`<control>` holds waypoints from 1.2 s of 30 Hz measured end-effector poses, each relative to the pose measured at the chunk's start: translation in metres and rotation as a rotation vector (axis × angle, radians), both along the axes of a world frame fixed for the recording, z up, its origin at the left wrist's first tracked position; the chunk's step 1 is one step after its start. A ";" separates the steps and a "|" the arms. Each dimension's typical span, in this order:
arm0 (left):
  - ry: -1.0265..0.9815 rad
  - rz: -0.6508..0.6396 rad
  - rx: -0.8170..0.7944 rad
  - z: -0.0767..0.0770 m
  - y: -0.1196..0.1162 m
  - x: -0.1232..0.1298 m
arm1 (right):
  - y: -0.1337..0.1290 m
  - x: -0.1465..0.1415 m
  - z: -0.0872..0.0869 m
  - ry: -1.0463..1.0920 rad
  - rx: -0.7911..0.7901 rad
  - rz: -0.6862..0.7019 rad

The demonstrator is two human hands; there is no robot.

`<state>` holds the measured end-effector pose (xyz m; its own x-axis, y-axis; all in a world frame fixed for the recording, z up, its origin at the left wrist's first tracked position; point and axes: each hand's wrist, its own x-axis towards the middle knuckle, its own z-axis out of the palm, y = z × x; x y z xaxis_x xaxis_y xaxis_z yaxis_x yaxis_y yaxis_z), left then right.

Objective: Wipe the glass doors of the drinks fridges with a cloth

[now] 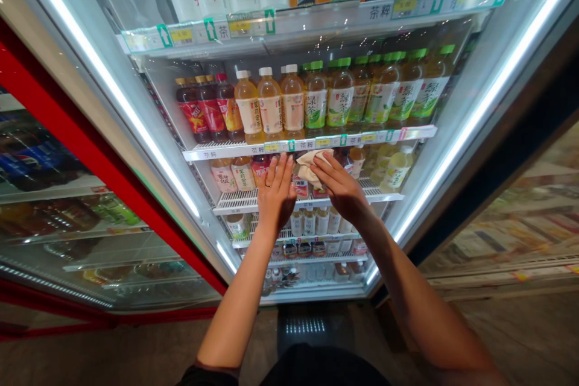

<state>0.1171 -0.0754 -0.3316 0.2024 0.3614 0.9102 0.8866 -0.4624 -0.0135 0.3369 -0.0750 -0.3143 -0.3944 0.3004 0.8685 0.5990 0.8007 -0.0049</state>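
Cloth (307,164): one, pale, folded; located at the scene's centre, just below the middle shelf's price strip (239,151), in the right hand.

Right hand (340,184): fingers bent over the cloth, holding it; thumb hidden.

Left hand (278,193): bare of any object, palm forward, fingers extended and slightly spread, near the same strip.

Bottles, middle shelf: green-capped (340,96) at right, white-capped (271,102) at centre, dark ones (199,108) at left. Further bottles on the lower shelf (243,174), partly behind the hands.

Condition note: light specks suggest a glass pane; contact with pane or strip cannot be told.

Risks, as judged: with glass there, bare left fingertips could leave prints, and a loose cloth fold could streak or slip. Without glass, that fold could catch a price tag, or a forward push could tip lower-shelf bottles.
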 end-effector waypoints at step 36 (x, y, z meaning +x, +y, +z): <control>0.091 -0.028 -0.038 0.015 -0.005 0.044 | 0.002 0.060 -0.008 -0.072 -0.127 0.015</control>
<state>0.1610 -0.0799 -0.3162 0.2945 0.3884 0.8732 0.8690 -0.4891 -0.0755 0.3969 -0.0731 -0.3222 -0.4595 0.3998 0.7931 0.5896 0.8051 -0.0643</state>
